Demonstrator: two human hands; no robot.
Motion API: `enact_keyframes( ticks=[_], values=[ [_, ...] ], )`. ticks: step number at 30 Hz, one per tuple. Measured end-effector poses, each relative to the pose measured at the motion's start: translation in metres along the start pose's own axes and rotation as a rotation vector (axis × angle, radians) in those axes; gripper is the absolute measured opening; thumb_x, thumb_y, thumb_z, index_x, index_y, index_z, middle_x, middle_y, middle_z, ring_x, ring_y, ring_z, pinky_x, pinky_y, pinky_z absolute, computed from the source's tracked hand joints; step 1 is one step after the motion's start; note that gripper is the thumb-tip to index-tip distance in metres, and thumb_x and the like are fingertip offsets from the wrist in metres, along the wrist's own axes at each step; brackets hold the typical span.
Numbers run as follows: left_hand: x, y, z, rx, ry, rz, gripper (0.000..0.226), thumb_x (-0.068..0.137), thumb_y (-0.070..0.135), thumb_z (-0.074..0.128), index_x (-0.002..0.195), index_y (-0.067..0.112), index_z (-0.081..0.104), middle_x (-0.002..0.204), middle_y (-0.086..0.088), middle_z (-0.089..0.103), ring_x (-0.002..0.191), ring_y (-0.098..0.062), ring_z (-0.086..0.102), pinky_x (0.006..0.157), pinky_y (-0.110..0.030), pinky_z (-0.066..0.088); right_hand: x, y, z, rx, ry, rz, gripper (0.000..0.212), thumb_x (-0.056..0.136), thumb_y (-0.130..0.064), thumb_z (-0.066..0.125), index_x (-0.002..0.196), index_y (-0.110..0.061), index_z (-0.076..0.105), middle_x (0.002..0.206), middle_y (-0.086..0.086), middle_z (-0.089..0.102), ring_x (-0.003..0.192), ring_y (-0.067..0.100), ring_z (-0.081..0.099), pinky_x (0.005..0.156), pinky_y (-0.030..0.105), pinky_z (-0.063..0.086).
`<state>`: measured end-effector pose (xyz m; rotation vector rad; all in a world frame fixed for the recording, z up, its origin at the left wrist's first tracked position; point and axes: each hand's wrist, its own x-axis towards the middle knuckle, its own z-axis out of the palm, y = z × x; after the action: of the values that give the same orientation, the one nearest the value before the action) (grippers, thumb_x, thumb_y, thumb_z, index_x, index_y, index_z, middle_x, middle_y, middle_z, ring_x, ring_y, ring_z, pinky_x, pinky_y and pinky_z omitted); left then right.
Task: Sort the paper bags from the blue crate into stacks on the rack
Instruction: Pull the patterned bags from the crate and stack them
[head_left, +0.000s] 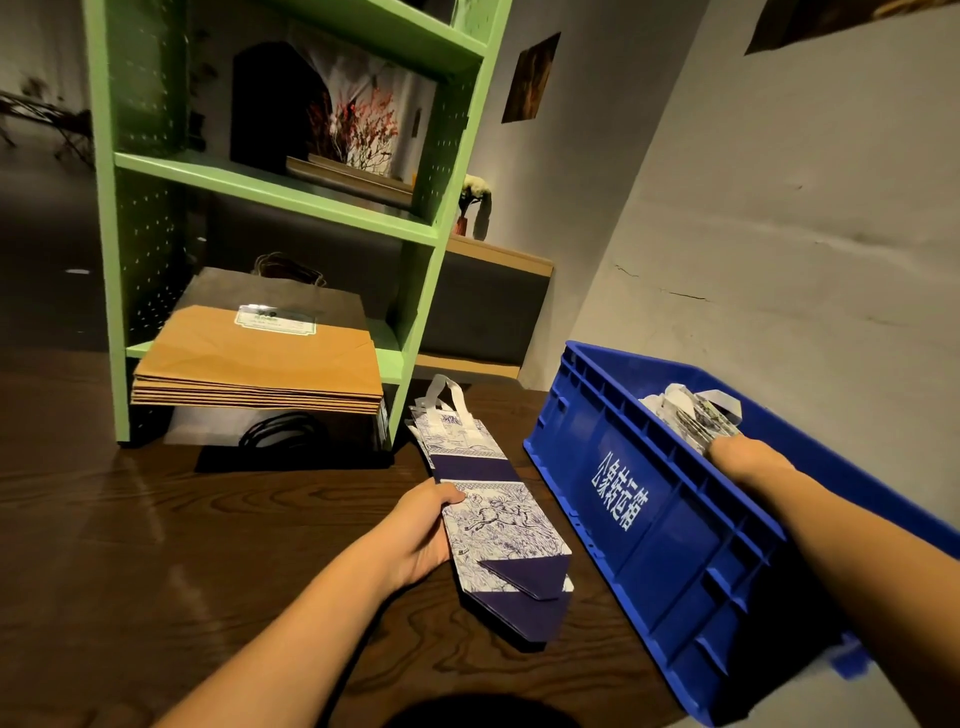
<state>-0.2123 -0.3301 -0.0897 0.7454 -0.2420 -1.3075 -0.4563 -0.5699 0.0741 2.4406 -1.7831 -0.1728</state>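
Left hand (423, 530) is gripping the edge of a flat stack of blue-and-white printed paper bags (498, 525), thumb on top. They're resting on the dark wooden table (156, 519), just left of the blue crate (649, 519). Right hand (743, 454) is reaching down into the crate among a few more white printed bags (685, 415). Its fingers are hiding behind the crate wall, so can't tell if it's holding anything. Further back, a neat stack of brown kraft bags (260, 364) is sitting on the green rack (421, 291)'s bottom shelf, on top of a dark bag (275, 291). A flower picture (358, 130) is leaning on the shelf above.
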Motion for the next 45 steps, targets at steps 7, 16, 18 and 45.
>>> enact_keyframes(
  ticks=[7, 16, 18, 45],
  values=[
    [0.002, -0.001, -0.002, 0.000, 0.012, 0.006, 0.040, 0.102, -0.007, 0.033, 0.135, 0.000, 0.054, 0.124, -0.028, 0.071, 0.112, -0.045, 0.070, 0.077, -0.055, 0.064, -0.002, -0.001, 0.000, 0.005, 0.007, -0.011, 0.032, 0.104, -0.015, 0.037, 0.120, -0.009, 0.064, 0.125, 0.014, 0.065, 0.106, 0.026, 0.062, 0.100, 0.038, 0.051],
    [0.002, -0.001, -0.003, 0.014, 0.013, 0.013, 0.040, 0.103, -0.007, 0.035, 0.137, 0.003, 0.054, 0.125, -0.029, 0.070, 0.116, -0.046, 0.068, 0.084, -0.057, 0.062, -0.004, 0.009, 0.002, -0.085, 0.217, 0.105, 0.017, 0.094, -0.019, 0.047, 0.095, -0.019, 0.064, 0.082, 0.000, 0.064, 0.078, 0.022, 0.062, 0.074, 0.036, 0.053],
    [0.002, 0.000, -0.003, 0.017, -0.003, 0.014, 0.040, 0.104, -0.007, 0.035, 0.135, 0.007, 0.055, 0.127, -0.027, 0.070, 0.118, -0.046, 0.067, 0.095, -0.059, 0.057, -0.007, 0.010, -0.003, -0.018, 0.420, 0.127, 0.010, 0.089, -0.022, 0.053, 0.092, -0.018, 0.062, 0.072, 0.003, 0.059, 0.067, 0.027, 0.059, 0.066, 0.034, 0.046],
    [-0.021, 0.009, 0.010, 0.054, -0.170, 0.177, 0.038, 0.106, 0.008, 0.051, 0.142, 0.016, 0.058, 0.139, -0.019, 0.066, 0.129, -0.039, 0.062, 0.109, -0.055, 0.050, -0.108, -0.135, 0.037, 1.056, 0.378, -0.303, 0.028, 0.092, -0.017, 0.066, 0.118, -0.029, 0.064, 0.103, -0.008, 0.071, 0.090, 0.020, 0.067, 0.078, 0.038, 0.053]
  ],
)
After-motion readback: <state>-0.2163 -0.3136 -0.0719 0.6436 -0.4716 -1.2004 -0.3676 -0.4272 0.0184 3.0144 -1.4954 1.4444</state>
